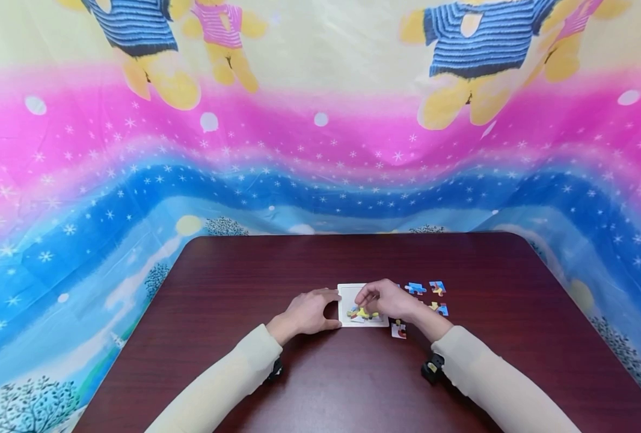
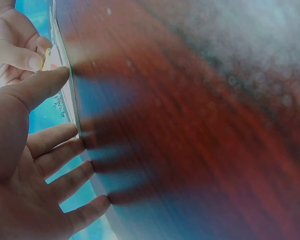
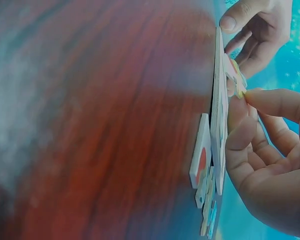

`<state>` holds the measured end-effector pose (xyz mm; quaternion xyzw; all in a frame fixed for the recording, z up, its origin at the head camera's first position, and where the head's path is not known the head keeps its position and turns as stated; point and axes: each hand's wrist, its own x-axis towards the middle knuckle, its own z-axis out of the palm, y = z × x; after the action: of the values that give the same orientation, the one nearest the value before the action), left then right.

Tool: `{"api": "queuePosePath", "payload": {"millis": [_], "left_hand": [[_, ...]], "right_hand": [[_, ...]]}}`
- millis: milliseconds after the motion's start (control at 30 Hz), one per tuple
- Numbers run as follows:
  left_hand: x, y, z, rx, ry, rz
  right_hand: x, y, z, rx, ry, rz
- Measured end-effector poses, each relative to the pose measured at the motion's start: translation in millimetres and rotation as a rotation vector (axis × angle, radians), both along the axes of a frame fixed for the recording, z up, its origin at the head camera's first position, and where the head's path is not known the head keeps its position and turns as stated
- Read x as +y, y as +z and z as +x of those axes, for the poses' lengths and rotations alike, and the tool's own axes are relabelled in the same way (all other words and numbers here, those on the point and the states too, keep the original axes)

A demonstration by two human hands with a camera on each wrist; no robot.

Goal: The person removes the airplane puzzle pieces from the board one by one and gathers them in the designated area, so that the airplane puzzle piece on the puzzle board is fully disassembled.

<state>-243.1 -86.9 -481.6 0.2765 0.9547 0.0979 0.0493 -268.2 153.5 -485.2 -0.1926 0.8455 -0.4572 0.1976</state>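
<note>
A small white puzzle tray [image 1: 347, 292] lies on the table, with yellow and light-coloured jigsaw pieces showing at its lower part. My left hand [image 1: 311, 311] rests at the tray's left side, thumb and fingertips spread against its edge. Over the tray, my right hand [image 1: 389, 298] pinches a jigsaw piece [image 3: 235, 76] between thumb and index finger. That piece has yellow and red on it and stands tilted close over the tray in the right wrist view. The right hand hides part of the tray in the head view.
Loose jigsaw pieces lie right of the tray, among them a blue piece [image 1: 415, 288], a blue and red piece [image 1: 438, 288] and a white and red piece [image 1: 398, 330]. The dark red table [image 1: 255, 264] is bordered by a printed cloth [image 1: 320, 174].
</note>
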Motion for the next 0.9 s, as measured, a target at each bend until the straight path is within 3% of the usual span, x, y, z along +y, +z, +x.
{"api": "queuePosePath", "payload": {"millis": [667, 900], "left_hand": [[0, -1.1, 0.6, 0.005, -0.004, -0.009], [-1, -0.9, 0.8, 0.008, -0.007, -0.011]], "right_hand": [[42, 7.0, 8.1, -0.057, -0.012, -0.03], [61, 8.9, 13.3, -0.064, -0.013, 0.005]]}}
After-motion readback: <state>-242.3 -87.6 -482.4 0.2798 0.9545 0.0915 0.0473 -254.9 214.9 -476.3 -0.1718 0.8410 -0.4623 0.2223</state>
